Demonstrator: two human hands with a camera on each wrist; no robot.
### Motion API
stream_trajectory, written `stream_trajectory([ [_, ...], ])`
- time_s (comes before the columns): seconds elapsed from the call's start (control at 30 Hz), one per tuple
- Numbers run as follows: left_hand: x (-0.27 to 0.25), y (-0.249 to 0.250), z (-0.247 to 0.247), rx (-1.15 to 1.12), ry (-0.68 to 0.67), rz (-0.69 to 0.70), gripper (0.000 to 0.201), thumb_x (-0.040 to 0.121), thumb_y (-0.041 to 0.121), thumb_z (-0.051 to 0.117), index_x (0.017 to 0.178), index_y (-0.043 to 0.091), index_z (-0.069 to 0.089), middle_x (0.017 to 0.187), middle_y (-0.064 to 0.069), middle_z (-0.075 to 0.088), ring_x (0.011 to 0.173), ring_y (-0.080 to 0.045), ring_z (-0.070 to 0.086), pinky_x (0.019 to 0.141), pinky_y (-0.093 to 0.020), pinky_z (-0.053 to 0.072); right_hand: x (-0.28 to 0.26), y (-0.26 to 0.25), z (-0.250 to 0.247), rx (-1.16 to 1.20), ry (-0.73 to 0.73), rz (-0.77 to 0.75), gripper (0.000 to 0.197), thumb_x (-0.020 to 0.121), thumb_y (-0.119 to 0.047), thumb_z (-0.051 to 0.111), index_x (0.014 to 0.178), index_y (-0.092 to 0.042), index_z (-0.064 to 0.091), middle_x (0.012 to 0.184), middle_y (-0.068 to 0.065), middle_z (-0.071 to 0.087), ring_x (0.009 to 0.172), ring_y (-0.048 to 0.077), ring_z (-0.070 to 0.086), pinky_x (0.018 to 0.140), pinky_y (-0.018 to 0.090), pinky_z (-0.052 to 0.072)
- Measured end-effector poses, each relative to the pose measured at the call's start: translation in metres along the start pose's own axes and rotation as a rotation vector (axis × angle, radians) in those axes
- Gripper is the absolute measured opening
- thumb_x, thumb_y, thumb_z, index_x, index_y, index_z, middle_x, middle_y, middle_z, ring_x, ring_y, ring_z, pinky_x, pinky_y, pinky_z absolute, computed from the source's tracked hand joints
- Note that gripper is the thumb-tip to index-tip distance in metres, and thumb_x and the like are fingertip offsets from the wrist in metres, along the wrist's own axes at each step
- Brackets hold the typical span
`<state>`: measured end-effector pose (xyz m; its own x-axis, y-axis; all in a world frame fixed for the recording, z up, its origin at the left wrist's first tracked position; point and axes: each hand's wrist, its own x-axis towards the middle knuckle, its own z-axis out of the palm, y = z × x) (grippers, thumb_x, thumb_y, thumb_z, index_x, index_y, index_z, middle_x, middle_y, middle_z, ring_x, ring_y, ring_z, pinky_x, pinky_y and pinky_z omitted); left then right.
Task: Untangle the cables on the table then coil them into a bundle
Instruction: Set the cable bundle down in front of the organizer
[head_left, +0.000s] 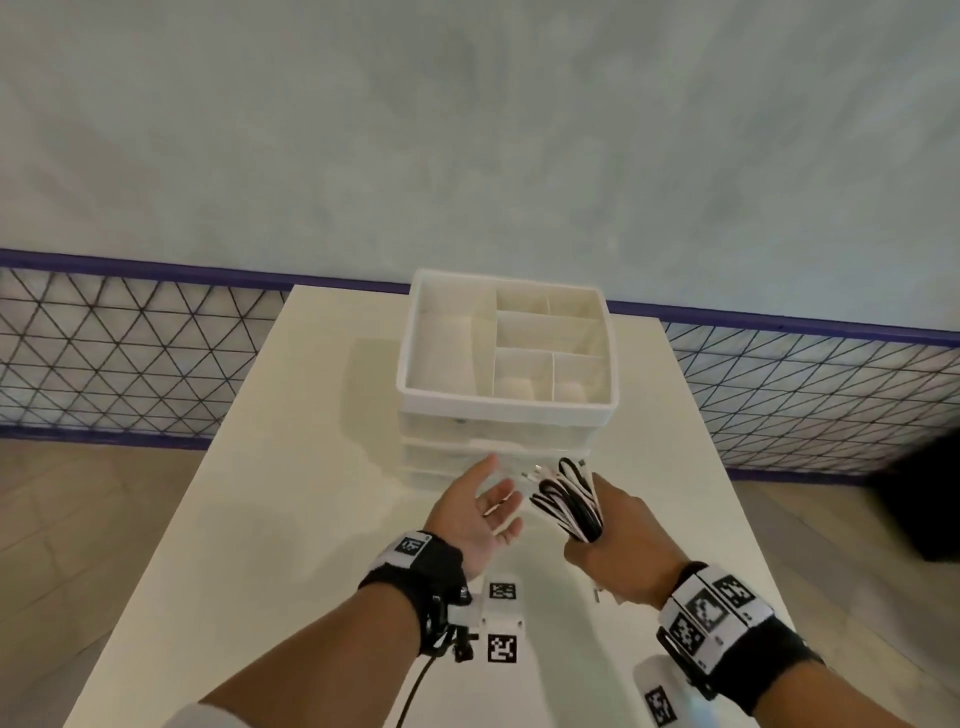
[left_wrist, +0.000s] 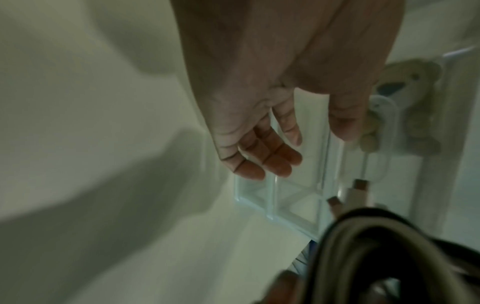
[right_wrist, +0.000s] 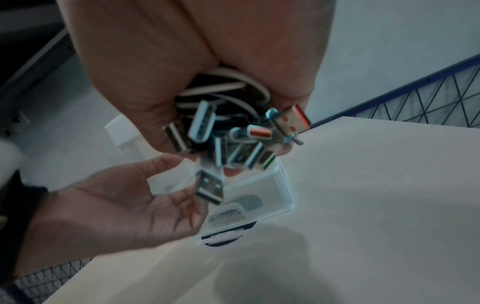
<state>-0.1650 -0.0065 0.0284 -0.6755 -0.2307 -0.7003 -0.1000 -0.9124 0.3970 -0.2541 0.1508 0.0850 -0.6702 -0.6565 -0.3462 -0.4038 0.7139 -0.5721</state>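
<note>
Right hand (head_left: 618, 551) hides cable bundle's (head_left: 569, 499) lower, possibly tangled, coils.

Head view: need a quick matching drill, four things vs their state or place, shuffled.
Column one:
1. left hand
2. right hand
3. cable bundle
4. white organizer

Column two:
A. black and white loops, coiled
B. stands at the table's far end
C. open, palm up, holds nothing
D. closed in a grip round the cables

Pairs: 1-C, 2-D, 3-A, 4-B
</note>
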Motion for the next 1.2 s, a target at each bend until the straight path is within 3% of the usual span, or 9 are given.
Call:
stream_trajectory([
  [0.17,-0.029,-0.031,-0.034,0.25,0.017,-0.03,0.034,0.072,0.033,0.081,0.099,0.018,0.065,0.082,-0.002,0.066,0.089,-0.023,0.061,0.08,-0.037,0.041,-0.001,-0.019,-0.018,-0.033,0.03,-0.16,0.04,0.072,-0.017,0.067,0.108,-0.026,0.052,0.079,-0.003,0.067,0.055,0.009,0.061,0.044,0.019,0.049],
  [0.3,-0.051,-0.041,-0.043,0.322,0.013,-0.038,0.041,0.07,0.038,0.081,0.101,0.016,0.067,0.078,0.0,0.07,0.082,-0.019,0.066,0.07,-0.033,0.043,0.024,-0.044,-0.014,-0.219,-0.031,-0.298,0.052,0.068,-0.03,0.062,0.117,-0.026,0.047,0.091,0.0,0.07,0.076,0.026,0.068,0.067,0.039,0.059],
  [0.4,-0.07,-0.026,-0.036,0.651,-0.076,-0.046,0.037,0.081,0.036,0.076,0.106,0.011,0.068,0.084,-0.002,0.073,0.078,-0.017,0.069,0.07,-0.03,0.046,0.049,-0.056,0.008,-0.452,-0.15,-0.322,0.045,0.07,-0.028,0.065,0.111,-0.025,0.047,0.097,0.005,0.069,0.087,0.032,0.066,0.074,0.038,0.056],
  [0.53,-0.081,0.012,-0.022,1.094,-0.157,0.391,0.011,0.092,0.019,0.065,0.099,0.017,0.072,0.091,0.001,0.075,0.086,-0.012,0.069,0.079,-0.028,0.052,0.073,-0.051,0.035,-0.561,-0.223,-0.288,0.042,0.074,-0.023,0.069,0.115,-0.026,0.057,0.107,0.002,0.071,0.096,0.028,0.067,0.081,0.033,0.055],
  [0.67,-0.055,0.036,-0.022,1.662,0.007,0.909,0.043,0.098,0.01,0.051,0.14,0.014,0.052,0.145,0.0,0.048,0.137,-0.019,0.039,0.116,-0.023,0.023,0.08,-0.048,0.047,-0.589,-0.237,-0.295,0.042,0.073,-0.016,0.068,0.113,-0.022,0.057,0.103,0.005,0.069,0.093,0.031,0.068,0.079,0.039,0.058],
  [0.8,-0.028,0.022,-0.031,1.862,-0.049,0.742,0.055,0.102,0.024,0.046,0.153,0.014,0.03,0.157,-0.003,0.036,0.142,-0.027,0.035,0.116,-0.037,0.029,0.079,-0.043,0.051,-0.482,-0.23,-0.343,0.048,0.075,-0.013,0.068,0.121,-0.016,0.058,0.117,0.008,0.059,0.107,0.029,0.06,0.091,0.041,0.053],
  [0.9,-0.022,0.016,-0.032,1.925,-0.01,0.768,0.047,0.102,0.029,0.046,0.147,0.015,0.041,0.138,-0.005,0.054,0.123,-0.026,0.05,0.1,-0.04,0.044,0.074,-0.031,0.048,-0.435,-0.181,-0.321,0.046,0.075,-0.023,0.073,0.119,-0.019,0.06,0.12,0.004,0.057,0.115,0.026,0.054,0.098,0.042,0.047],
  [1.03,-0.018,0.019,-0.028,2.029,-0.012,0.7,0.041,0.102,0.032,0.045,0.136,0.012,0.052,0.13,-0.008,0.059,0.119,-0.029,0.053,0.096,-0.041,0.045,0.056,-0.03,0.02,-0.213,-0.267,-0.187,0.077,0.082,-0.025,0.071,0.151,-0.017,0.038,0.156,0.0,0.039,0.141,0.019,0.04,0.114,0.027,0.033],
  [1.2,-0.015,0.025,-0.026,2.069,-0.049,0.649,0.036,0.101,0.036,0.046,0.125,0.012,0.058,0.119,-0.008,0.062,0.111,-0.028,0.057,0.091,-0.041,0.047,-0.003,-0.019,0.044,-0.463,0.234,-0.518,0.06,0.071,-0.04,0.075,0.125,-0.017,0.065,0.128,0.004,0.067,0.114,0.025,0.066,0.092,0.037,0.058],
])
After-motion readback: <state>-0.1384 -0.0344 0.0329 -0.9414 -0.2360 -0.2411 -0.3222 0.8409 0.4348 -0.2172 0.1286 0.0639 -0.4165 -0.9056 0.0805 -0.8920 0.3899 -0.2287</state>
